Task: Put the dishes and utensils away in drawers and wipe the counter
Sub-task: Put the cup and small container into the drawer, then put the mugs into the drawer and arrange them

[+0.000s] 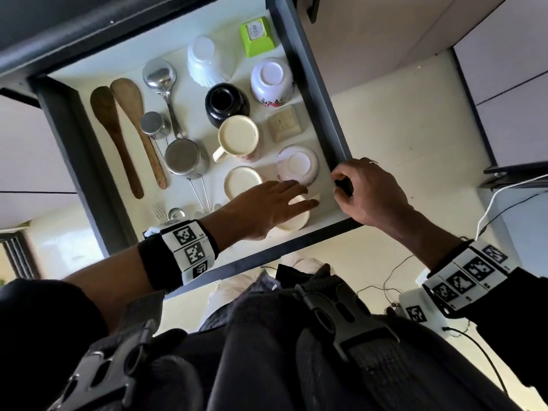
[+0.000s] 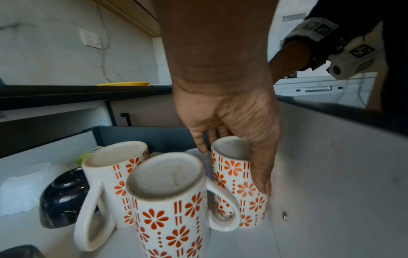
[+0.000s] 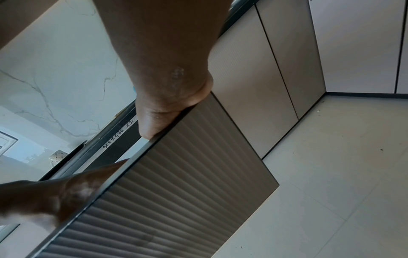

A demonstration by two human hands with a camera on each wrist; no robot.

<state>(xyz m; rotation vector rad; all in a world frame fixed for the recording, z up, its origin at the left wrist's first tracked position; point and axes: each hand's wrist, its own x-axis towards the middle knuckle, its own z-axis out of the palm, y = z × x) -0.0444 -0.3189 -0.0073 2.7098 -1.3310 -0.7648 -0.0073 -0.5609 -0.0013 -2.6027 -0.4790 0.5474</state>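
The drawer (image 1: 326,93) stands pulled out, and the head view counts its load. There are three upturned floral mugs: one (image 1: 238,137) in the middle, a second (image 1: 241,180) nearer the front, and a third (image 1: 293,222) at the front right corner under the left hand (image 1: 267,209). There are two wooden spatulas (image 1: 118,137) along the left side, one steel ladle (image 1: 161,81), and two steel cups (image 1: 184,157) on wire handles. Further in sit one black bowl (image 1: 225,103), three white or floral bowls turned over (image 1: 207,60), one green square container (image 1: 258,37) and one beige square dish (image 1: 284,123). A fork and a spoon show only in part at the front edge.

The left hand lies over the third mug, and the left wrist view shows what the head view hides. Its thumb (image 2: 261,174) runs down the orange-flowered side while the fingers (image 2: 198,141) reach over the upturned base, holding the mug where it stands on the drawer floor just beside the front panel. That view also shows the flower pattern on all three mugs and a yellow lid (image 2: 123,84) on the dark table behind.

The right hand (image 1: 367,191) curls over the drawer's front right corner, gripping the edge. The right wrist view gives only the ribbed drawer front (image 3: 176,192) and the pale floor (image 3: 331,174), with the fingers out of sight behind the panel.
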